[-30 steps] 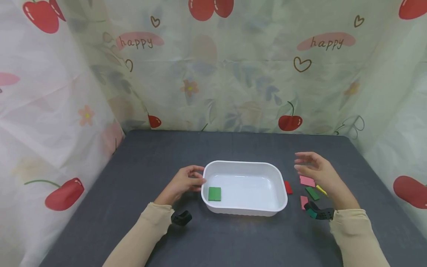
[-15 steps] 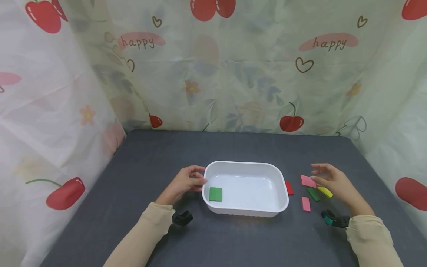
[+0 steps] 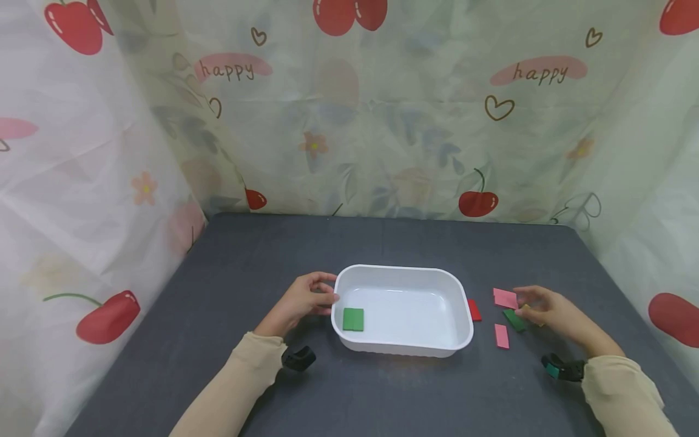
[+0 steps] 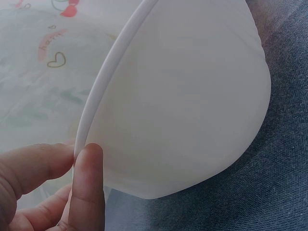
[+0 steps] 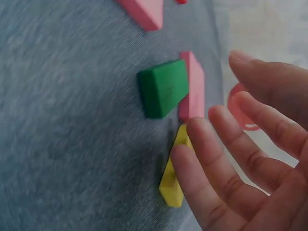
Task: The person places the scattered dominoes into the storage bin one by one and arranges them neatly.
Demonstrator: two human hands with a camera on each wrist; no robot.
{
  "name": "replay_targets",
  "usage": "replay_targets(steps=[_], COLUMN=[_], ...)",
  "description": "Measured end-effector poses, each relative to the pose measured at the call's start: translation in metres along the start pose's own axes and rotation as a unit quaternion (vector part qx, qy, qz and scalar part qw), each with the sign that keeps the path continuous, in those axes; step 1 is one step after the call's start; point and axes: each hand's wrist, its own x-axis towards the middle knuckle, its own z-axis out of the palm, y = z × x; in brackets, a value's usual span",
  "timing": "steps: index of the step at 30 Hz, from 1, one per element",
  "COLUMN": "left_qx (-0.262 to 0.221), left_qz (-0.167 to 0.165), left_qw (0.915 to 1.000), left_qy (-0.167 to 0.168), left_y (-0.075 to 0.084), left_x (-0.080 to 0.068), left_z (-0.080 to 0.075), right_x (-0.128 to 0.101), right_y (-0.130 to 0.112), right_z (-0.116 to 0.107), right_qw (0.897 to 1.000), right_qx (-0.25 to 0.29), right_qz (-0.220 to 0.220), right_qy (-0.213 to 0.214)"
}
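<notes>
A dark grey table [image 3: 382, 388] fills the lower half of the head view, walled by a cherry-print curtain [image 3: 382, 121]. At its centre stands a white plastic tray [image 3: 455, 340] with a green square tile [image 3: 352, 319] lying in its lower-left corner. The left hand [image 3: 301, 300] pinches the tray's left rim, thumb against the outer wall. To the right of the tray, the right hand [image 3: 548, 309] hovers with fingers spread and loosely bent, holding nothing, over the yellow tile [image 5: 174, 174], which lies beside a green tile [image 5: 162, 87] and a pink tile [image 5: 193, 86]. A clean pick probably wants fingertips closing on the yellow tile's long edges alone, clear of its neighbours.
</notes>
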Motion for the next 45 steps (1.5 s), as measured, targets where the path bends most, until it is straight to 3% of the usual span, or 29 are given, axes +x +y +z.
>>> replay_targets(steps=[22,45], left_qx=[0.013,0.010], left_qz=[-0.003,-0.002], left_qw=[0.9999,0.9999], left_qy=[-0.002,0.002], left_y=[0.001,0.001], left_x=[-0.001,-0.002], left_z=[-0.001,0.001], right_x=[0.009,0.011], right_y=[0.005,0.002], right_z=[-0.005,-0.002], right_qw=[0.997,0.996], right_qx=[-0.009,-0.031], right_qz=[-0.001,-0.003], right_qy=[-0.077,-0.078])
